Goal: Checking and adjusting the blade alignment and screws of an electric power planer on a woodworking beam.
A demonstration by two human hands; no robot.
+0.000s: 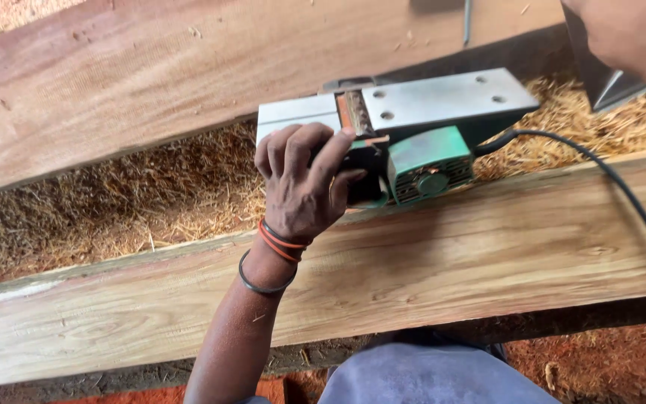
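Note:
A green electric hand planer (420, 161) lies tipped on its side on the near light-coloured plank (443, 262), its flat metal sole plate (443, 93) facing up and the cutter slot showing. My left hand (302, 183) grips the planer's dark front end, fingers wrapped over it; orange and black bands circle the wrist. My right arm (629, 34) enters at the top right corner, a black band on its wrist; the hand itself is outside the picture. A black power cord (607, 176) runs from the planer to the right.
A second, reddish plank (136, 75) lies across the far side. Wood shavings (114, 209) fill the gap between the two planks. Reddish ground (600, 363) and my grey-clad knee (428, 378) show below the near plank. A dark metal object (607, 82) sits at upper right.

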